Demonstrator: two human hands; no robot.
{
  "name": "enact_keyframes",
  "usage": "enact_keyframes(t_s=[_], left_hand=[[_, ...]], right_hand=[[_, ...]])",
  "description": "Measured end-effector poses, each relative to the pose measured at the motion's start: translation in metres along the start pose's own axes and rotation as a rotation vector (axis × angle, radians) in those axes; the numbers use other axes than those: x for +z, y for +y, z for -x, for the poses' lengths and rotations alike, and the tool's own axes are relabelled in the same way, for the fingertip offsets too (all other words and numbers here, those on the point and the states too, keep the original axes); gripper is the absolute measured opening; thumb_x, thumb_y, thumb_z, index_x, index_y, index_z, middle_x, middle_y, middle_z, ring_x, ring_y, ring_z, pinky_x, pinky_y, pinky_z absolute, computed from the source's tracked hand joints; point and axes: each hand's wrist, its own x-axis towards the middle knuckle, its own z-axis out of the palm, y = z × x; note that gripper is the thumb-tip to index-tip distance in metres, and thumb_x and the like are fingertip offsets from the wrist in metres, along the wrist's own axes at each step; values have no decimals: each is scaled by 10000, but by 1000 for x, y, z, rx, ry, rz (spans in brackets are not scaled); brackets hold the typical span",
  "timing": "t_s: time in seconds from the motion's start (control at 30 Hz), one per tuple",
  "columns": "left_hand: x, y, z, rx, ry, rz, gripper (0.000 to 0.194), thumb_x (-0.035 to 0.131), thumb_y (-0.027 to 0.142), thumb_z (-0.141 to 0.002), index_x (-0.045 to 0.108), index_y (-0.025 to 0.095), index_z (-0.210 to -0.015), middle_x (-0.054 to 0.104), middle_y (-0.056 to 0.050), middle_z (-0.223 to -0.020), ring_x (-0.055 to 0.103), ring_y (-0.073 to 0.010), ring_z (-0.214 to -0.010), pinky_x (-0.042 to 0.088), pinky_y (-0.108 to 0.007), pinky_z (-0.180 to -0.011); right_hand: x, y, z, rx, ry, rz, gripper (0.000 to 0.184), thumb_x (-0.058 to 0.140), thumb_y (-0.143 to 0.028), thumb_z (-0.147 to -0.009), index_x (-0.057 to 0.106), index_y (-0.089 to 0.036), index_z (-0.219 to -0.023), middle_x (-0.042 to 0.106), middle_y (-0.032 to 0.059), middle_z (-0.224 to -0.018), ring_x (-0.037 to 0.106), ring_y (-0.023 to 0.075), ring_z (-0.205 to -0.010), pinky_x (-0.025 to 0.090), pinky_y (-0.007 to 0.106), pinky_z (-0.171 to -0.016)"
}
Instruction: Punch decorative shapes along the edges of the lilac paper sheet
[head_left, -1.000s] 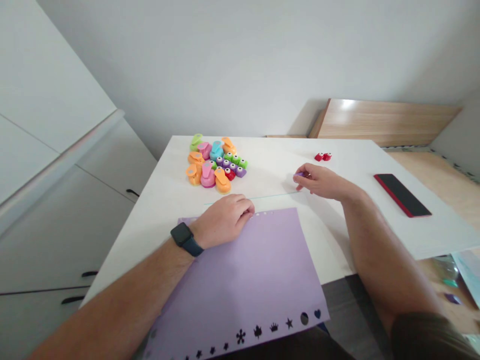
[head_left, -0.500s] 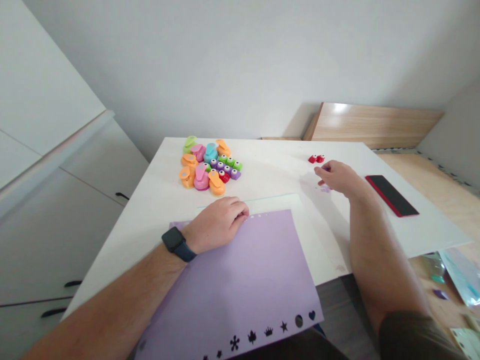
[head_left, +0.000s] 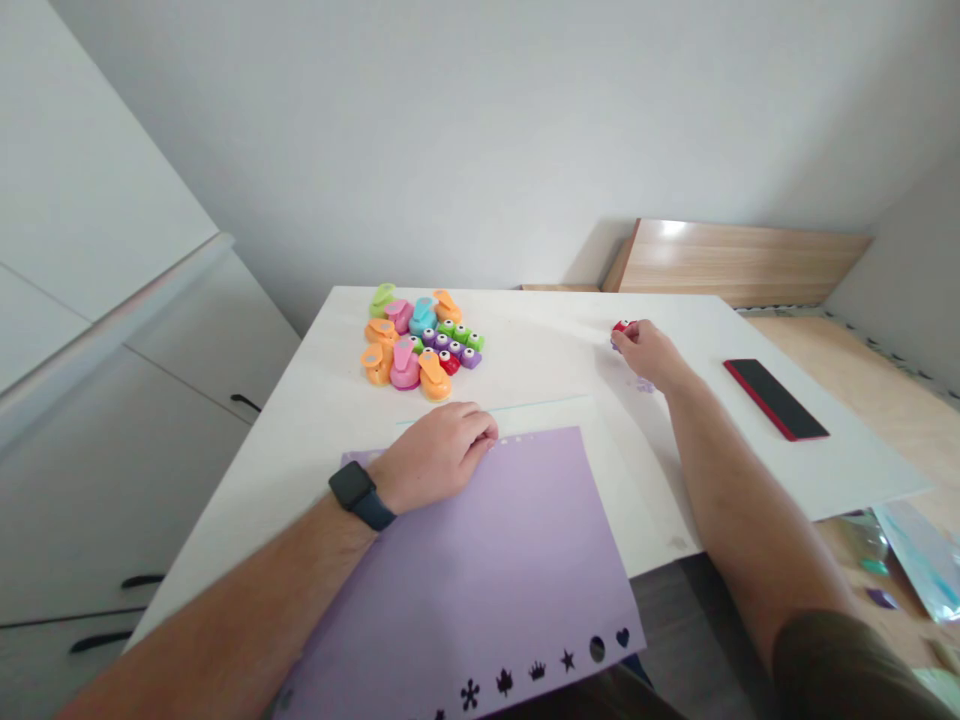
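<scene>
A sheet of purple paper [head_left: 517,540] lies before me, with shapes punched along its near edge and small holes at its far edge. My left hand [head_left: 442,450] rests on it, fingers curled and pinched at the far edge. Farther right, my right hand [head_left: 649,350] is pinched beside a red craft punch [head_left: 622,326]. A bit of purple shows beneath those fingertips, but I cannot make out what it is. Small purple cut-outs [head_left: 645,384] lie on the table just below this hand.
Several colourful craft punches [head_left: 405,370], large and small, stand grouped at the table's back left. A black and red flat case [head_left: 776,398] lies to the right. White sheeting [head_left: 637,500] extends beyond the purple paper, on the white table [head_left: 540,340].
My right hand has moved slightly left and away from me, to the red punches, and now partly covers them. My left hand stays on the paper. The view has tilted slightly.
</scene>
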Motion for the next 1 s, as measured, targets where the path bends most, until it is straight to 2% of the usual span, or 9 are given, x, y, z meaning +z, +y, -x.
enact_keyframes(t_s=[0.2,0.33,0.43,0.57,0.7,0.83,1.0], left_hand=[[1,0,0,-2,8,-2,151,499,180,-994,647,193,-966,657,-46,-962,595,-211,-947,454,-366,-886],[1,-1,0,-1,4,-6,145,505,168,-986,646,190,-964,658,-47,-963,596,-211,-945,457,-368,-886],[1,0,0,-1,7,-9,149,502,162,-986,647,188,-963,656,-51,-961,595,-211,-943,460,-370,-884],[0,1,1,6,10,-13,151,502,158,-985,648,185,-961,659,-56,-957,599,-211,-939,463,-370,-884],[0,0,1,5,12,-18,141,509,164,-985,646,184,-956,661,-57,-955,605,-211,-939,467,-365,-881],[0,0,2,5,12,-23,138,513,177,-988,643,183,-945,662,-55,-949,608,-209,-931,466,-360,-865],[-1,1,2,5,10,-31,142,516,186,-991,651,183,-945,663,-52,-950,613,-206,-926,466,-354,-857]], right_hand=[[6,-9,-8,-95,-26,167,378,518,-485,-963,721,-171,-1016,751,156,-1017,658,275,-960,459,353,-849],[4,-3,-11,-43,34,187,425,436,-438,-997,735,-137,-1034,737,209,-1071,647,306,-1064,451,389,-915],[4,3,-9,-7,70,175,430,425,-434,-997,692,-124,-1130,728,210,-1104,652,298,-1051,462,390,-904],[7,5,-6,-55,71,145,456,627,-442,-879,622,-143,-1223,725,171,-1104,654,291,-1010,478,378,-874],[13,6,-10,-67,137,186,404,654,-374,-848,622,-140,-1176,705,191,-1096,640,314,-1022,473,405,-890],[11,6,-9,-60,218,156,409,670,-380,-827,610,-150,-1161,678,190,-1081,625,318,-998,473,427,-892],[6,-17,13,-203,272,75,349,679,-406,-830,631,-173,-1086,660,170,-1079,615,311,-997,477,450,-917]])
